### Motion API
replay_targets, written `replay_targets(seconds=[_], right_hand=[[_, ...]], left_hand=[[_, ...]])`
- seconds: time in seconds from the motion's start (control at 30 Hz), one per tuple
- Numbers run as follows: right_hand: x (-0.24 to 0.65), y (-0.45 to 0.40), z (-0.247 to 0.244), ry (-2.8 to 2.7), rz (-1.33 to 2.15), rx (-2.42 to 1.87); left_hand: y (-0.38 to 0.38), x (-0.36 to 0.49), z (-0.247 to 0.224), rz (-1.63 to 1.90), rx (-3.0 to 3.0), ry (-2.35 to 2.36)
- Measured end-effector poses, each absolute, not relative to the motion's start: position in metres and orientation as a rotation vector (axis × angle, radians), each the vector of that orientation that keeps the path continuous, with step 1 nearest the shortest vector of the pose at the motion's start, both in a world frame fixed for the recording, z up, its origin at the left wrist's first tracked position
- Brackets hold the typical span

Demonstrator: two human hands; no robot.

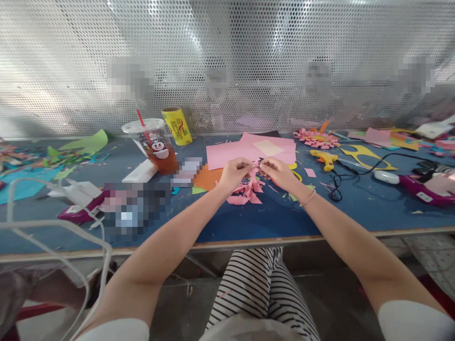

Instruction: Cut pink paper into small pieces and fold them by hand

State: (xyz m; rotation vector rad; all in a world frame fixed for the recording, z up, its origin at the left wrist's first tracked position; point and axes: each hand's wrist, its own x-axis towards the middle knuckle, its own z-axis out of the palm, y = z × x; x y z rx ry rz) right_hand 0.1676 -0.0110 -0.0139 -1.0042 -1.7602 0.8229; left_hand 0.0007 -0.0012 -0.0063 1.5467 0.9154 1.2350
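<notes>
My left hand (pixel 236 173) is closed in a pinch above the blue table. Facing it closely, my right hand (pixel 279 173) pinches too, a thin bracelet on its wrist. A small pink paper strip (pixel 255 171) shows between the fingertips; its ends are partly hidden by my fingers. Right below both hands lies a loose pile of cut pink paper strips (pixel 245 193). Behind them are pink paper sheets (pixel 227 154) with a cream piece (pixel 268 148) on top. Yellow scissor handles (pixel 297 175) stick out beside my right hand, and orange paper (pixel 208 177) lies left of my left hand.
A cup of brown drink (pixel 161 149) with a red straw and a yellow can (pixel 177 127) stand back left. A yellow glue gun (pixel 325 159) with a black cord and a pink fringed paper flower (pixel 316 137) lie right. A perforated metal panel (pixel 249 47) closes off the back.
</notes>
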Motion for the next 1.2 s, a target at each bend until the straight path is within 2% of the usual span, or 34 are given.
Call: replay_targets(seconds=[0.3, 0.7, 1.0, 1.2], right_hand=[[0.170, -0.004, -0.019, -1.787, 0.648, -1.055], [0.163, -0.008, -0.017, -1.548, 0.962, -1.014], [0.162, -0.011, -0.014, -1.558, 0.830, -1.038], [0.162, -0.017, -0.014, -1.709, 0.450, -1.008]], left_hand=[[0.001, 0.001, -0.014, 1.053, 1.228, 0.820], [0.002, 0.003, -0.015, 1.217, 1.253, 0.815], [-0.001, 0.005, -0.014, 1.213, 1.372, 0.889], [-0.004, 0.006, -0.012, 1.229, 1.353, 0.927]])
